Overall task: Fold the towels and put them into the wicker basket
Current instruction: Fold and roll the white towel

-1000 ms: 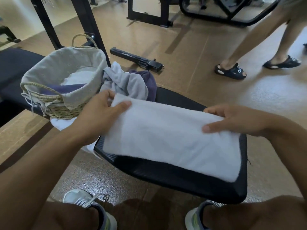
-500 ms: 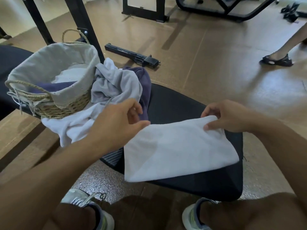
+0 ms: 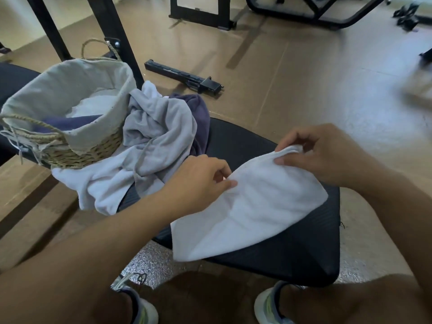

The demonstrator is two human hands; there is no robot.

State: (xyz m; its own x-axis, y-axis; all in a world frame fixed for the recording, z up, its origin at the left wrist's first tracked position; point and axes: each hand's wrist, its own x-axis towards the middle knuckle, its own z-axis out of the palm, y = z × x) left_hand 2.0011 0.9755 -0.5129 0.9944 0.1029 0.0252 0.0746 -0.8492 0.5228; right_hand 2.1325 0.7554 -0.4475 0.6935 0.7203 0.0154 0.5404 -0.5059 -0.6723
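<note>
The white towel (image 3: 247,206) hangs folded between my two hands, over the black padded seat (image 3: 304,249), its lower edge draping toward the seat's near side. My right hand (image 3: 327,155) pinches the towel's far upper corner, thumb under the bunched edge and fingers curled over it. My left hand (image 3: 198,181) pinches the towel's near upper edge, thumb and forefinger closed on the cloth and the other fingers curled loosely behind; that edge lies just at my fingertips, and the rest of the towel falls away below and to the right of them.

To the left of the towel, still on the seat, lies a crumpled heap: a pale grey towel (image 3: 159,127) on top, a purple towel (image 3: 198,118) showing behind it, and more white cloth (image 3: 98,183) spilling off the seat's left edge. Touching that heap on its left stands the wicker basket (image 3: 88,153), lined with light fabric, with a white and a dark blue towel folded inside. Beyond the heap, a black metal bar (image 3: 184,77) lies on the brown floor (image 3: 292,78). Below the seat I see my two sneakers (image 3: 140,307).
</note>
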